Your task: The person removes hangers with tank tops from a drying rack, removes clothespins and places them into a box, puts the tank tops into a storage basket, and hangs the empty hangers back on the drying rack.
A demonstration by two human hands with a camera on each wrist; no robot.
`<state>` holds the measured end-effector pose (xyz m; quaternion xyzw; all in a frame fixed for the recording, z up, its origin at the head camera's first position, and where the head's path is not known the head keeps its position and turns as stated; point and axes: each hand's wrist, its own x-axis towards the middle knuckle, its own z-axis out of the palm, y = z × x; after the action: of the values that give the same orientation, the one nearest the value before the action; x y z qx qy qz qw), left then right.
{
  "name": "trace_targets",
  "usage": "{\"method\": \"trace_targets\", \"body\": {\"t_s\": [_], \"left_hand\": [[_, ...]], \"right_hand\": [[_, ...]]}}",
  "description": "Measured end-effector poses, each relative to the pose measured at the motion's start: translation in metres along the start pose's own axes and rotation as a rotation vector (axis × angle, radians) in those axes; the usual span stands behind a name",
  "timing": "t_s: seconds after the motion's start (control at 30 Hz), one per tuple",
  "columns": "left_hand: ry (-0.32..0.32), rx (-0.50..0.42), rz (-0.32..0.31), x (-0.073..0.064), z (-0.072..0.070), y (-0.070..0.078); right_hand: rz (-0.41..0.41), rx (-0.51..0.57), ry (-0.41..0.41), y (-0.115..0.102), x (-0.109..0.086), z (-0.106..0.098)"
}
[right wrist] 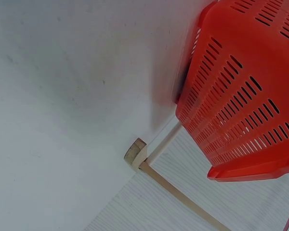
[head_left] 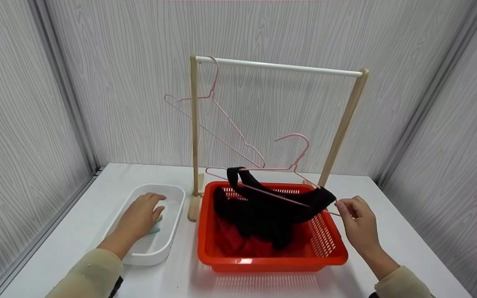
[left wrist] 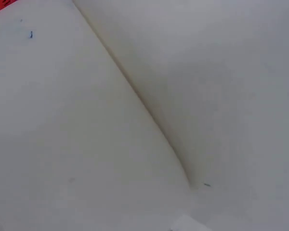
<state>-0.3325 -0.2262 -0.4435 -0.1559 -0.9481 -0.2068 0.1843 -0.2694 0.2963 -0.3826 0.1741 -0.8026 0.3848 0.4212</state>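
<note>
My right hand [head_left: 360, 223] pinches the right end of a pink wire hanger [head_left: 269, 169] between thumb and fingers. A black garment [head_left: 259, 219] hangs by its straps on this hanger, with its lower part bunched in the red plastic basket [head_left: 271, 261]. My left hand [head_left: 141, 215] reaches over the long white bin [head_left: 147, 259], fingers loosely bent. Small teal pieces [head_left: 155, 229] lie in the bin under the left thumb, partly hidden by the hand. Neither hand shows in its wrist view; the right wrist view has the basket's slotted wall [right wrist: 226, 96].
Behind the basket stands a wooden rack with a white rail [head_left: 280, 66]. A second pink hanger [head_left: 230, 120] hangs bare at its left end. Red cloth [head_left: 232, 240] lies under the black garment. The rack's right foot [right wrist: 136, 154] shows in the right wrist view. Panel walls enclose the table.
</note>
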Motion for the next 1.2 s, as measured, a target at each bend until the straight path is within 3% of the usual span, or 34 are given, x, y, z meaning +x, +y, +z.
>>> {"method": "trace_targets", "body": {"t_s": [0.3, 0.93, 1.2], "left_hand": [[0.1, -0.008, 0.022, 0.007, -0.008, 0.014], [0.346, -0.057, 0.28, 0.028, -0.025, 0.084], [0.407, -0.086, 0.32, 0.032, -0.029, 0.104]], "right_hand": [[0.0, 0.013, -0.005, 0.002, -0.001, -0.001], [-0.051, 0.017, -0.01, 0.001, 0.004, -0.004], [-0.044, 0.0, -0.012, 0.0, 0.005, -0.003]]}}
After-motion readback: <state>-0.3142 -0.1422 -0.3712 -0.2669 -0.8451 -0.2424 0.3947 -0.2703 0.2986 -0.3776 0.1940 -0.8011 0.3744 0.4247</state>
